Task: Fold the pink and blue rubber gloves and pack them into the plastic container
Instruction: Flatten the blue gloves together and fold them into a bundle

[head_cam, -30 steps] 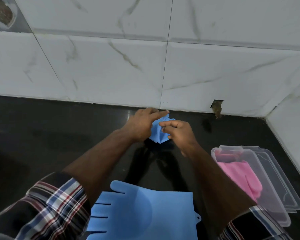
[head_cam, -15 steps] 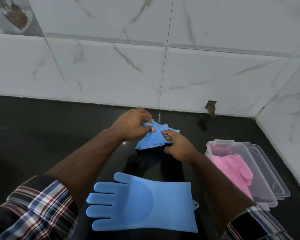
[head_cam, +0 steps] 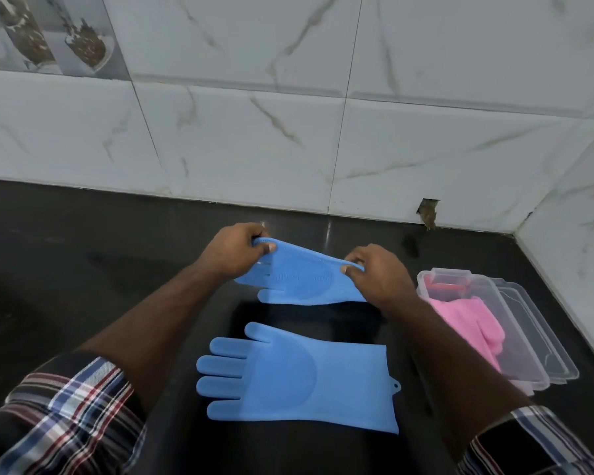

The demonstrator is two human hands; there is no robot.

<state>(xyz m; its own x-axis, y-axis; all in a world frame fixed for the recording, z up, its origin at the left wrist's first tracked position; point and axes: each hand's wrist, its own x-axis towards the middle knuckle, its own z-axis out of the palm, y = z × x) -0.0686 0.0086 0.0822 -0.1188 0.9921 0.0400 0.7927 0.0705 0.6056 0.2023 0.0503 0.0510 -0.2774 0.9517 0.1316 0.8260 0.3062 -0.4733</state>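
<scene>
Between the two hands, near the far edge of the desk (head_cam: pixel 83 269), one blue glove (head_cam: pixel 302 279) is held spread out; the left hand (head_cam: pixel 235 252) pinches its finger end between thumb and fingers, and the right hand (head_cam: pixel 378 272) pinches its cuff end the same way; the glove's textured palm faces up, with its thumb pointing toward the person; whether its lower edge touches the desk cannot be told. Nearer the person, between the two forearms, a second blue glove (head_cam: pixel 299 375) lies flat on the desk, fingers to the left, cuff to the right, a small hanging tab at the cuff corner; it is apart from the held glove. To the right, just beside the right forearm, a clear plastic container (head_cam: pixel 460 286) sits on the desk; a pink glove (head_cam: pixel 467 323) lies inside it, and something red shows at its far end, too indistinct to identify. A clear lid (head_cam: pixel 542 337) lies touching the container on its right side. Both forearms end in rolled plaid sleeves (head_cam: pixel 66 416). The desk is black and glossy; white marble-pattern wall tiles (head_cam: pixel 254 132) rise behind it and at the right; a small chipped hole (head_cam: pixel 428 214) sits at the base of the back wall.
</scene>
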